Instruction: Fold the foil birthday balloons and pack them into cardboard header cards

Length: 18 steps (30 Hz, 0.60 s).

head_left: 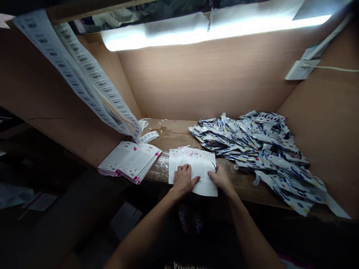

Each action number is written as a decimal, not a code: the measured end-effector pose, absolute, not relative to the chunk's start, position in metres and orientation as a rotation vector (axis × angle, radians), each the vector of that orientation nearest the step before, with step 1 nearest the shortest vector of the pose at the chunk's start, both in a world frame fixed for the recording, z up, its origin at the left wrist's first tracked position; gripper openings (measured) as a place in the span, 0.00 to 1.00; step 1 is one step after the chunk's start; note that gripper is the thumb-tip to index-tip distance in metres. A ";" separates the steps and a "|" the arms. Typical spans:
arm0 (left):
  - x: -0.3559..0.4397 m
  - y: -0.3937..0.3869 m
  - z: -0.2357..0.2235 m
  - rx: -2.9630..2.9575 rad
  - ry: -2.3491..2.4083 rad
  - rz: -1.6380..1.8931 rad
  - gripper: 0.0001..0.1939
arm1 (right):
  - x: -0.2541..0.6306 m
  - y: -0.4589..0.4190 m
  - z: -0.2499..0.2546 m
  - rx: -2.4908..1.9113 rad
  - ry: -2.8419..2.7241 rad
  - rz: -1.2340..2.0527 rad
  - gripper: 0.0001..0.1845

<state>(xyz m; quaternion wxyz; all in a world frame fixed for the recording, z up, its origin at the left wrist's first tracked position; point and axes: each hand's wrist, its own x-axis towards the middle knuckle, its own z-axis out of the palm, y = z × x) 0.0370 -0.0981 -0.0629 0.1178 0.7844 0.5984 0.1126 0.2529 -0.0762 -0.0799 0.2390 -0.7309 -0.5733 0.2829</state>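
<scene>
A printed white packet [206,185] lies over a few similar printed sheets [172,168] at the front edge of the bench. My left hand [183,180] rests on these sheets, fingers lying on them and thumb spread toward the packet. At the packet's right edge, my right hand [223,180] grips it with the thumb on top; its other fingers are partly hidden. A small dark mark or hook-like thing [214,166] shows by the right fingertips, too small to name. Left of my hands sits a stack of printed packets [140,161] with pink corners.
Long strips of barcode labels [98,76] hang at the left down to the bench. A large heap of shiny white foil pieces [252,140] with dark lettering covers the right side. Wooden panels [196,78] enclose the bench, under a tube light [168,33]. A socket box [303,70] is on the right wall.
</scene>
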 end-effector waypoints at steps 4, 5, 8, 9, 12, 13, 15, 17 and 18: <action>0.036 -0.101 -0.063 2.285 1.746 0.284 0.40 | 0.258 -0.082 -0.079 -2.036 -1.509 0.726 0.30; 0.037 -0.102 -0.063 2.289 1.750 0.260 0.41 | 0.260 -0.084 -0.079 -2.042 -1.489 0.719 0.30; 0.043 -0.106 -0.064 2.287 1.762 0.183 0.44 | 0.272 -0.089 -0.079 -2.060 -1.355 0.731 0.28; 0.046 -0.108 -0.064 2.283 1.764 0.162 0.44 | 0.277 -0.091 -0.079 -2.041 -1.270 0.766 0.27; 0.055 -0.111 -0.064 2.322 1.772 0.156 0.45 | 0.291 -0.096 -0.081 -1.923 -1.025 0.902 0.23; 0.058 -0.112 -0.063 2.356 1.765 0.170 0.45 | 0.295 -0.098 -0.082 -1.884 -0.978 0.941 0.21; 0.062 -0.113 -0.063 2.412 1.738 0.198 0.43 | 0.302 -0.104 -0.083 -1.832 -0.926 0.988 0.19; 0.064 -0.114 -0.062 2.429 1.712 0.211 0.42 | 0.308 -0.111 -0.083 -1.776 -0.881 1.028 0.17; 0.064 -0.114 -0.062 2.429 1.706 0.217 0.41 | 0.311 -0.115 -0.083 -1.737 -0.841 1.060 0.17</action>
